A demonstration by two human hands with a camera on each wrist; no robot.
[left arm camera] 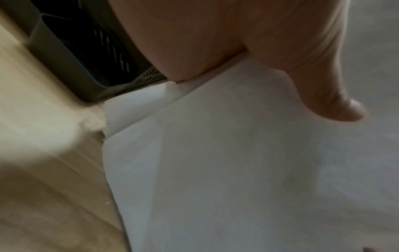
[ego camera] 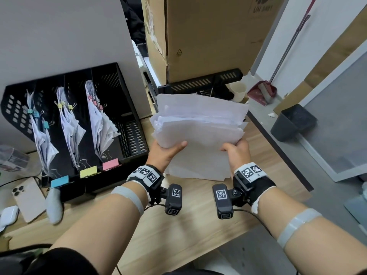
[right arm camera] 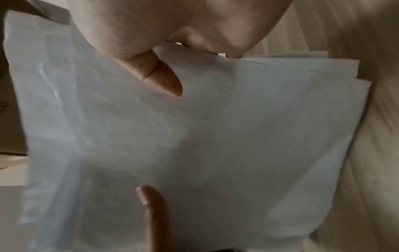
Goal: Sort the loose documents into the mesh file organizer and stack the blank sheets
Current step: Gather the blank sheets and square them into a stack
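Fingers of both hands curl under the blank sheets (ego camera: 200,124), thumbs clamped on top

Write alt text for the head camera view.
Both hands, left hand and right hand, hold a thick stack of white sheets above a wooden desk. To the left stands a black mesh file organizer, three slots holding clipped papers behind blue, yellow and pink labels.
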